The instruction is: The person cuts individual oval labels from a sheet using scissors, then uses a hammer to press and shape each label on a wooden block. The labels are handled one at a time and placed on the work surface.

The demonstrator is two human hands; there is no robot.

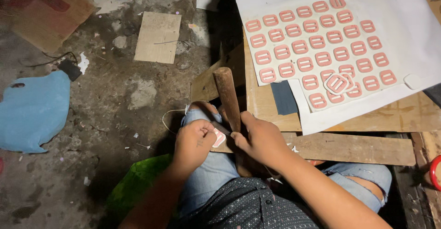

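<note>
A: What do the hands hold?
B: The left hand (195,139) pinches a small pink buckle piece (219,138) above the knee, fingers closed on it. The right hand (259,139) grips a wooden handle (228,96), fist closed.

A: And beyond them?
B: A white sheet (404,36) on the wooden board (358,148) carries rows of matching pink pieces (317,43).

A white sheet (395,8) lies on the boards at upper right, bearing rows of pink, rounded-square labels (317,42), each with two white bars. One loose label (336,83) lies tilted on the rows. Another pink label (219,138) sits pinched at the left hand (195,139).
</note>
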